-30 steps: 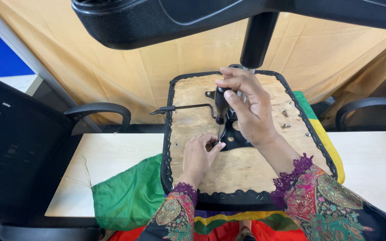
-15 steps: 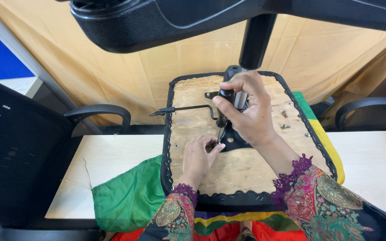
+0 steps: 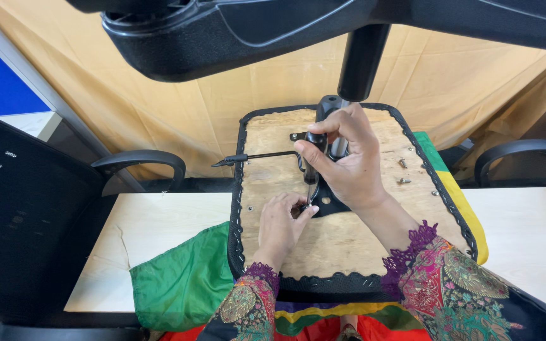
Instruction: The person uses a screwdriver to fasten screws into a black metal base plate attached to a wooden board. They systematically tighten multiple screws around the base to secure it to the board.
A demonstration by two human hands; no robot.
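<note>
We see an upturned chair seat (image 3: pixel 349 246), plywood underside facing up with black fabric stapled round its edge, lying on a pale worktop (image 3: pixel 159 233) over a green, yellow and red cloth (image 3: pixel 184 284). A black metal bracket (image 3: pixel 330 199) sits on the plywood near the middle, with a thin black lever (image 3: pixel 254 158) sticking out from it toward the left.

Right hand (image 3: pixel 342 161) is closed round the black handle of a screwdriver (image 3: pixel 312 170), held roughly upright, shaft pointing down at the bracket's front left corner. Left hand (image 3: pixel 282 224) rests on the plywood just beside the tool's tip, fingers curled in narrow, thumb and forefinger pinched at the tip; we cannot tell what is between them, too small. Both hands wear patterned sleeves with purple lace cuffs.

Two loose screws (image 3: pixel 403 172) lie on the plywood right of the right hand, apart from the bracket. A small hole (image 3: pixel 249 208) shows near the seat's left edge.

Around it: a black mesh chair back (image 3: pixel 26 215) stands at the left, one black armrest (image 3: pixel 140 161) behind the worktop left, another armrest (image 3: pixel 526 155) at the far right. A tan fabric backdrop (image 3: pixel 241 95) hangs behind. Overhead, close to the camera, a black chair part on a black post (image 3: pixel 361 60) crosses the top of the view.
</note>
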